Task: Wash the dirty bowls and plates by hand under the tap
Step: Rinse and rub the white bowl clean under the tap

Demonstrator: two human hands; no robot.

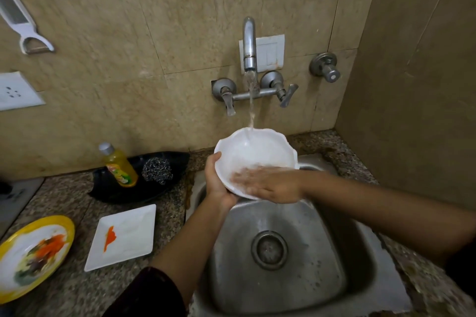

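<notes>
1. Nearest the camera, a dark sleeve (152, 293) covers the left forearm at 6 o'clock.
2. Granite surface (170, 216) runs from 9 o'clock round to 4 o'clock, carrying everything outside the basin.
3. Steel sink (322, 260) fills the lower middle, wet, with its round drain (269, 249) at about 5 o'clock from the frame's centre.
4. Black tray (144, 190) sits on the surface at 9 o'clock of the sink, against the tiled wall.
5. Yellow-rimmed plate (31, 255) lies at 8 o'clock, smeared with orange and dark food residue.
6. White square plate (123, 237) lies just beside it toward the sink, with an orange smear on its left half.
7. White bowl (255, 159), scallop-edged, is held above the far end of the sink, tilted toward the camera, directly under the tap (249, 44); the water stream lands inside its far rim.
8. Left hand (219, 183) cups the bowl from below at its 8 o'clock side, thumb hooked over the rim.
9. Right hand (268, 185) lies spread flat with fingers (244, 177) pressed against the bowl's inner near wall, blurred by motion.
10. Yellow soap bottle (119, 165) leans in the tray at its 10 o'clock part.
11. Steel scrubber (157, 170) rests in the tray just beside the bottle, at its 3 o'clock.
12. White peeler (18, 18) hangs on the wall at 10 o'clock.
</notes>
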